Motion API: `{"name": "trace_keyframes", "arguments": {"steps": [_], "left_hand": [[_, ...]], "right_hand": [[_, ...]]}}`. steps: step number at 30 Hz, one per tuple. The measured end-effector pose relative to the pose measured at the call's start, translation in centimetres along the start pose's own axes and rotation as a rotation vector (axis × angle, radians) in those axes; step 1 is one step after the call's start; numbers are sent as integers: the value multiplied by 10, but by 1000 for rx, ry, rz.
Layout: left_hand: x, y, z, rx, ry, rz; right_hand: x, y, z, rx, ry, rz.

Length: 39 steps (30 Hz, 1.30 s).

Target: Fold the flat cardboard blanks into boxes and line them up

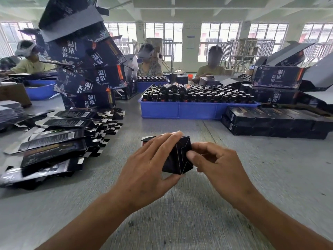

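Both forearms reach in from the bottom edge and meet over the grey desk (270, 159), where a single dark cardboard box (177, 157) is being closed up just above the surface. Its end faces the camera, showing the interlocking bottom flaps with their pale cut edges — probably turned this way so the person can watch the tabs seat.

The left hand (146, 170) wraps the box from the side, fingers (167, 139) laid along the top panel and thumb under the near corner, grasping it to brace the walls square. The right hand (218, 163) has its fingers curled, thumb tip pressed against the right edge of the flap end; it appears to be pushing the last flap home rather than holding the box's weight.

To the left lies a fanned heap of flat blanks (54, 139), near the left hand, so the next one is a short reach away. Behind it, folded boxes with open lids (88, 73) are stacked in a tall, leaning tower — it looks unsteady. On the right, closed boxes (270, 121) sit in a tidy double row against a blue crate of small dark bottles (196, 103), presumably the goods these boxes are meant for.

My judgement: the bottom is nearly locked, and this box joins the stacked boxes next.
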<state>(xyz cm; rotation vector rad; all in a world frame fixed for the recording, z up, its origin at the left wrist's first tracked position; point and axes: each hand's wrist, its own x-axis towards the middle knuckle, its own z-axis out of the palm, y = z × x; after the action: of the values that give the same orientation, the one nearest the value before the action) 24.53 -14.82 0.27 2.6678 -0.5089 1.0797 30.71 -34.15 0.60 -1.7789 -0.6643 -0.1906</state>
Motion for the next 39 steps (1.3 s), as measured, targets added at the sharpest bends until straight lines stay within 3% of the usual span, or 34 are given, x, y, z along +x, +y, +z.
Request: {"name": "trace_keyframes", "arguments": {"steps": [12,24,32,35,37,39], "left_hand": [[1,5,3,-5,-3,4],[-1,2,5,-46,18,-10],[-1,2,12,33,-11,182],[-2,-1,14,48,75,73],[-1,-4,11,-31,182,-168],[3,-7,5,-299,193,-477]], "right_hand": [[0,-2,1,-59,80,-5],[0,-2,-2,-31,35,10],[-1,-1,2,11,-53,87],[4,3,-2,119,5,178],[7,7,-6,200,-23,244],[8,8,-8,229,-90,286]]}}
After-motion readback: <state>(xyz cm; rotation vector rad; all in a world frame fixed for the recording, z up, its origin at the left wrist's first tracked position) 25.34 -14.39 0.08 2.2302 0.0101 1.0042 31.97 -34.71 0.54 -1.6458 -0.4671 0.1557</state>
